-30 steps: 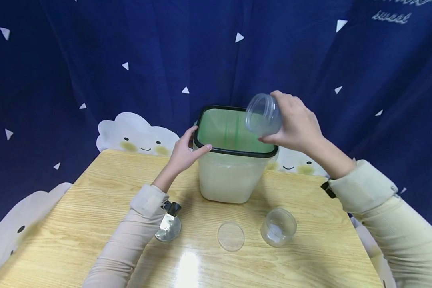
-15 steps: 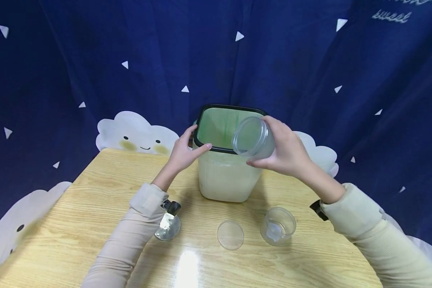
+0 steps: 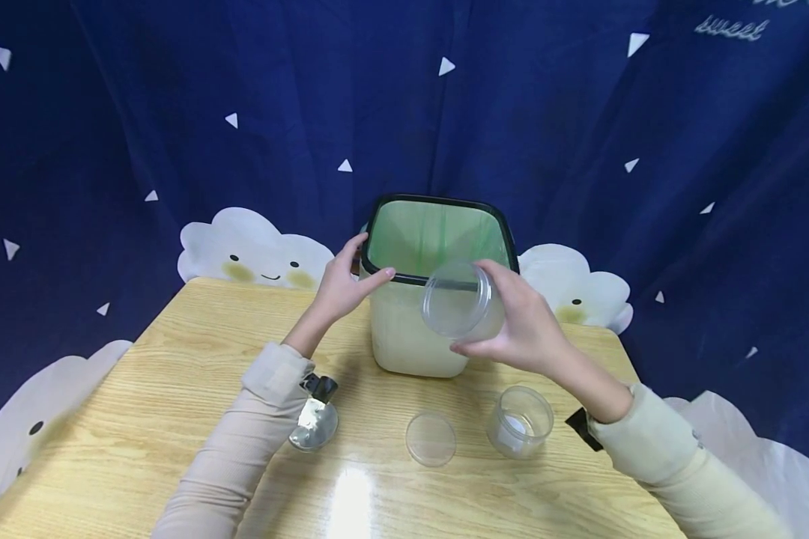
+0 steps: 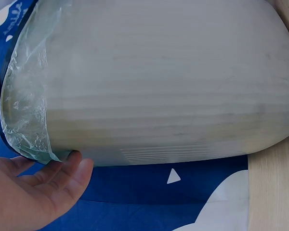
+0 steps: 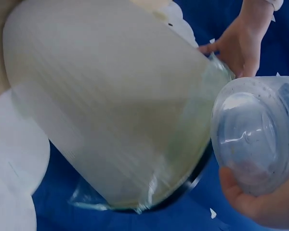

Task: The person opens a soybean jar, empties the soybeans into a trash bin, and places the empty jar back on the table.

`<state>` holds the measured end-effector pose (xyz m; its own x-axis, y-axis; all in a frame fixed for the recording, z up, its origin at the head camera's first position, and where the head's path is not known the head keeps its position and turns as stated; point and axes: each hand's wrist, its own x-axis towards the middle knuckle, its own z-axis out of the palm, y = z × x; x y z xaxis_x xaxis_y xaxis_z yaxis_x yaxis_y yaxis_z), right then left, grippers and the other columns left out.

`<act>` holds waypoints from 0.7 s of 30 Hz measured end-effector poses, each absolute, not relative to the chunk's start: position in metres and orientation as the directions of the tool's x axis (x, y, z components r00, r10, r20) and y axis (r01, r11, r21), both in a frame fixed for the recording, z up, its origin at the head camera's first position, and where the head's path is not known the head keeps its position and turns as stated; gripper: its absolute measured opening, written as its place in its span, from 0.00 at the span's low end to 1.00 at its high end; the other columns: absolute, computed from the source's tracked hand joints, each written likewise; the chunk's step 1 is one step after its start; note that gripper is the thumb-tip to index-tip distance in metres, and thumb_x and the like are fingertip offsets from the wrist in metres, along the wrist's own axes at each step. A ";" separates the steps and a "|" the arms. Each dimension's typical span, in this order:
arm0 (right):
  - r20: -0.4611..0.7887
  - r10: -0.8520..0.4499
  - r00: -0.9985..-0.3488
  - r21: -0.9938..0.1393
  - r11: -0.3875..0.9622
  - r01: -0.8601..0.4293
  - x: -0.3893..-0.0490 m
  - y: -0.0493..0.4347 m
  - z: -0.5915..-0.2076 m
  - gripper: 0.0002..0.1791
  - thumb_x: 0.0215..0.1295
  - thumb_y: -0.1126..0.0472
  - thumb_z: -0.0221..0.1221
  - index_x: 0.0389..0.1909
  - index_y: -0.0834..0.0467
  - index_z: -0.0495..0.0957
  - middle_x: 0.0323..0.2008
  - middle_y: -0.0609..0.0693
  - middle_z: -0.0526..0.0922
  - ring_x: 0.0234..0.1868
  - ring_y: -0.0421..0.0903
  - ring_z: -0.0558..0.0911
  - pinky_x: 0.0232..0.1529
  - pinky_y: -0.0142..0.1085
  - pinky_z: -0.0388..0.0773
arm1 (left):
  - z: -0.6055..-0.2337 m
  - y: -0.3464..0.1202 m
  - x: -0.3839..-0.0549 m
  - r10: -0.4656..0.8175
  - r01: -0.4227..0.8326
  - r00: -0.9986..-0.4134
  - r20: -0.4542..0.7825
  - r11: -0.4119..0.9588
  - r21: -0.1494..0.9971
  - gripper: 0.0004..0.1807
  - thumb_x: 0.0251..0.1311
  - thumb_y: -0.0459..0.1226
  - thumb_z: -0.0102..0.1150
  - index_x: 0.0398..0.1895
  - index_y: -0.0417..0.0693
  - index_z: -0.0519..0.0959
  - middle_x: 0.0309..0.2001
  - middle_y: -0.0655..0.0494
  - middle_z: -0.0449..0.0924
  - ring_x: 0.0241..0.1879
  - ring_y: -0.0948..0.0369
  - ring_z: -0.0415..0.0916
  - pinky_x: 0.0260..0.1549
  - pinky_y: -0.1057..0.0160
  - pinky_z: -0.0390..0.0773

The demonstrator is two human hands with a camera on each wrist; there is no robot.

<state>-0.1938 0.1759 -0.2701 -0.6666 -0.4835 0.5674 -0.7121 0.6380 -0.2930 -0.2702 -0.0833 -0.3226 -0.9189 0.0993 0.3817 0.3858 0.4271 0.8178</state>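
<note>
A pale trash bin [image 3: 411, 337], lined with a thin green bag [image 3: 438, 228] folded over its black rim, stands at the table's back. My left hand [image 3: 344, 281] grips the rim's left corner, thumb on the near edge, fingers against the outer side. In the left wrist view, those fingertips [image 4: 74, 161] lie at the bag's folded edge. My right hand [image 3: 522, 322] holds a clear plastic jar [image 3: 461, 299] on its side in front of the bin, mouth turned left. Nothing shows inside it. In the right wrist view the jar [image 5: 253, 134] is close to the rim.
On the wooden table [image 3: 243, 322] a second clear jar [image 3: 520, 423] stands at right with something whitish inside. A clear round disc [image 3: 431, 439] lies left of it. A shiny silver disc [image 3: 315, 427] lies by my left wrist. A blue curtain [image 3: 297, 90] hangs behind.
My right hand has brought the jar from above the bin's opening down and left, to the front of the bin. The left hand has stayed on the rim.
</note>
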 end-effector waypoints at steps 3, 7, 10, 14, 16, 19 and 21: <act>0.552 -0.496 -0.670 -0.306 0.627 -0.716 -0.191 0.175 -0.282 0.54 0.24 0.50 0.76 0.57 0.65 0.63 0.49 0.60 0.74 0.48 0.54 0.73 0.46 0.50 0.72 | -0.323 -0.083 -0.270 0.102 0.384 -0.920 0.379 0.426 0.819 0.40 0.52 0.45 0.62 0.66 0.42 0.58 0.54 0.40 0.69 0.47 0.50 0.70 0.49 0.52 0.69; 0.530 -0.512 -0.676 -0.319 0.618 -0.718 -0.187 0.171 -0.297 0.54 0.24 0.50 0.76 0.57 0.64 0.63 0.50 0.59 0.73 0.49 0.55 0.73 0.46 0.50 0.73 | -0.324 -0.084 -0.270 0.104 0.381 -0.921 0.374 0.431 0.818 0.40 0.52 0.45 0.62 0.66 0.43 0.57 0.55 0.39 0.69 0.47 0.50 0.69 0.49 0.52 0.69; 0.516 -0.516 -0.683 -0.332 0.614 -0.716 -0.184 0.167 -0.308 0.55 0.23 0.49 0.76 0.58 0.63 0.63 0.51 0.59 0.73 0.49 0.55 0.74 0.45 0.49 0.74 | -0.323 -0.085 -0.268 0.099 0.373 -0.924 0.370 0.452 0.810 0.40 0.52 0.46 0.62 0.66 0.44 0.57 0.47 0.40 0.72 0.43 0.52 0.70 0.44 0.54 0.70; 0.501 -0.513 -0.697 -0.364 0.606 -0.708 -0.183 0.163 -0.324 0.55 0.22 0.49 0.77 0.57 0.63 0.63 0.49 0.59 0.74 0.48 0.54 0.74 0.45 0.49 0.74 | -0.321 -0.086 -0.266 0.088 0.353 -0.930 0.358 0.495 0.794 0.40 0.52 0.48 0.61 0.66 0.48 0.58 0.32 0.47 0.70 0.34 0.55 0.66 0.34 0.58 0.68; 0.490 -0.509 -0.708 -0.386 0.601 -0.700 -0.184 0.160 -0.333 0.55 0.22 0.49 0.77 0.57 0.62 0.63 0.49 0.58 0.74 0.47 0.54 0.75 0.45 0.48 0.74 | -0.321 -0.086 -0.266 0.085 0.341 -0.933 0.349 0.515 0.787 0.40 0.52 0.50 0.61 0.67 0.49 0.57 0.29 0.50 0.67 0.31 0.56 0.65 0.30 0.60 0.66; 0.453 -0.500 -0.738 -0.427 0.606 -0.672 -0.183 0.156 -0.347 0.55 0.22 0.49 0.76 0.58 0.61 0.63 0.49 0.57 0.74 0.47 0.53 0.75 0.45 0.48 0.73 | -0.322 -0.086 -0.266 0.087 0.328 -0.938 0.336 0.537 0.777 0.41 0.52 0.52 0.60 0.67 0.51 0.56 0.26 0.51 0.66 0.28 0.56 0.65 0.26 0.61 0.65; 0.424 -0.491 -0.761 -0.455 0.611 -0.648 -0.183 0.152 -0.357 0.55 0.22 0.49 0.76 0.58 0.61 0.63 0.49 0.57 0.74 0.48 0.52 0.75 0.46 0.48 0.73 | -0.322 -0.086 -0.267 0.086 0.320 -0.941 0.328 0.548 0.773 0.41 0.52 0.52 0.60 0.67 0.52 0.56 0.24 0.51 0.66 0.26 0.55 0.65 0.25 0.60 0.65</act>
<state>-0.1834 0.1523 -0.3570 -0.7610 -0.4911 0.4239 -0.6477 0.6109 -0.4553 -0.2665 -0.0857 -0.3222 -0.9407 0.0857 0.3283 0.3198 0.5480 0.7730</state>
